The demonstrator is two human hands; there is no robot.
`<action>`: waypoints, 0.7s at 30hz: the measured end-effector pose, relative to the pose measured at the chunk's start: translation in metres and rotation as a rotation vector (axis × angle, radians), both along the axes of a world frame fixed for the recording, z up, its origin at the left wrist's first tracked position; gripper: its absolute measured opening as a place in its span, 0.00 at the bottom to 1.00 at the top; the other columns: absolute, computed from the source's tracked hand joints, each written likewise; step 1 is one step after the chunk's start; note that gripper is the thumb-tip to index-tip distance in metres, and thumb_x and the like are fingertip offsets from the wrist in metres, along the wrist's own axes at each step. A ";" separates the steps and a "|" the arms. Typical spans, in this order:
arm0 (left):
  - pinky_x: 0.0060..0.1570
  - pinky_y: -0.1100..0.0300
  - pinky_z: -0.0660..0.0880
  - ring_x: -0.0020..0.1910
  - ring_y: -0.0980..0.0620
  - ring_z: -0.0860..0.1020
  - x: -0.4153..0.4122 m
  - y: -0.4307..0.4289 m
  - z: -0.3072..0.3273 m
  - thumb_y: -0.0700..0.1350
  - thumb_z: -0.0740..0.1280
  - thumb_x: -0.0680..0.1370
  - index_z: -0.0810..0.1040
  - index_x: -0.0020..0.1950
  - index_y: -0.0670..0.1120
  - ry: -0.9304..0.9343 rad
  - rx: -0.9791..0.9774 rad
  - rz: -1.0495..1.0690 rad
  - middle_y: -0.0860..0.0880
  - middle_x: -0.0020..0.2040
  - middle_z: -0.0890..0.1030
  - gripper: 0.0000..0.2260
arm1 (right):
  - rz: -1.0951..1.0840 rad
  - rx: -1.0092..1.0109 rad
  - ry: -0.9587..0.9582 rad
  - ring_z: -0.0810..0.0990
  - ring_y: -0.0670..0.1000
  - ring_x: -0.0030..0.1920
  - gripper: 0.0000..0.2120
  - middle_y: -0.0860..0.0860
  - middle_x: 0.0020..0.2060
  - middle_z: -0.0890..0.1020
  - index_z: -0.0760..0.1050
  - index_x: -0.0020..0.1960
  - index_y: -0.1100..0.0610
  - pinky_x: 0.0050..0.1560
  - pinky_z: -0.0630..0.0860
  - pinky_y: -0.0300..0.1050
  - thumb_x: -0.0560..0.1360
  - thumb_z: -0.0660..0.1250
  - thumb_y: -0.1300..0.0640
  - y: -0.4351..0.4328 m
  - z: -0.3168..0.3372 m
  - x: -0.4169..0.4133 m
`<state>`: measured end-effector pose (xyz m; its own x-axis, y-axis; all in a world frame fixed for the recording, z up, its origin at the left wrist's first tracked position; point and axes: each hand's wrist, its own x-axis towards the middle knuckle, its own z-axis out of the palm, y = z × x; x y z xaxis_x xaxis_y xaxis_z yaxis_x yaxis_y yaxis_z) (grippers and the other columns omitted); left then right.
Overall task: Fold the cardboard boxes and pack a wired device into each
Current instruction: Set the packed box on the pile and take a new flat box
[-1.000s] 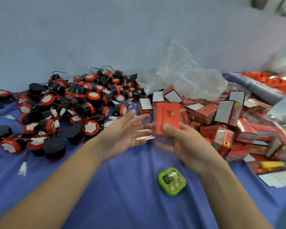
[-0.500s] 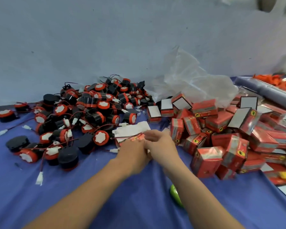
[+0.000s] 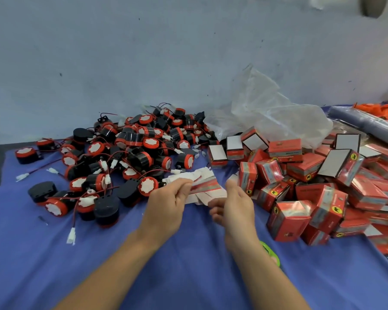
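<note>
No word or number can be read with certainty. The red boxes [image 3: 287, 222], heaped along the right edge of the table [image 3: 188, 276], each carry a round yellow sign [image 3: 337, 210] with a small black figure inside. What the figure shows, I cannot tell. One box on top of the heap [image 3: 285, 149], toward the back edge, has lines of dark print on its red face, but the letters are too blurred. The flat carton [image 3: 205, 185] in the middle of the table has a red and silver band, also not readable. The white labels [image 3: 148, 186] on the devices show no print that I can make out.
</note>
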<state>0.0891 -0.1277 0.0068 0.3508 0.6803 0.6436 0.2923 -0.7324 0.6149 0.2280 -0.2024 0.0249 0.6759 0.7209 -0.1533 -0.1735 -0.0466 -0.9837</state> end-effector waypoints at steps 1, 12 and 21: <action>0.50 0.78 0.71 0.49 0.73 0.78 -0.001 -0.010 -0.002 0.48 0.63 0.85 0.83 0.62 0.50 0.018 0.057 -0.048 0.72 0.50 0.81 0.11 | 0.021 0.027 0.177 0.82 0.53 0.31 0.20 0.55 0.35 0.87 0.81 0.50 0.55 0.35 0.79 0.48 0.83 0.61 0.40 0.001 0.004 -0.003; 0.64 0.72 0.69 0.65 0.74 0.72 -0.047 -0.010 -0.010 0.53 0.71 0.81 0.75 0.69 0.67 -0.191 -0.379 0.044 0.75 0.64 0.76 0.18 | -0.056 0.160 0.009 0.85 0.50 0.46 0.21 0.48 0.42 0.88 0.85 0.47 0.54 0.46 0.81 0.47 0.76 0.60 0.75 -0.015 -0.013 0.001; 0.42 0.78 0.74 0.47 0.71 0.81 -0.091 0.014 0.025 0.41 0.75 0.78 0.87 0.46 0.63 -0.103 -0.357 0.183 0.71 0.42 0.84 0.14 | 0.165 0.103 -0.495 0.69 0.44 0.32 0.13 0.54 0.34 0.80 0.83 0.44 0.52 0.33 0.70 0.41 0.71 0.63 0.66 0.025 -0.023 -0.052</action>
<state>-0.0016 -0.1139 0.0320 0.1493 0.9123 0.3813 0.3220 -0.4095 0.8536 0.1764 -0.1777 0.0021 0.5261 0.8180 0.2328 0.3146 0.0672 -0.9469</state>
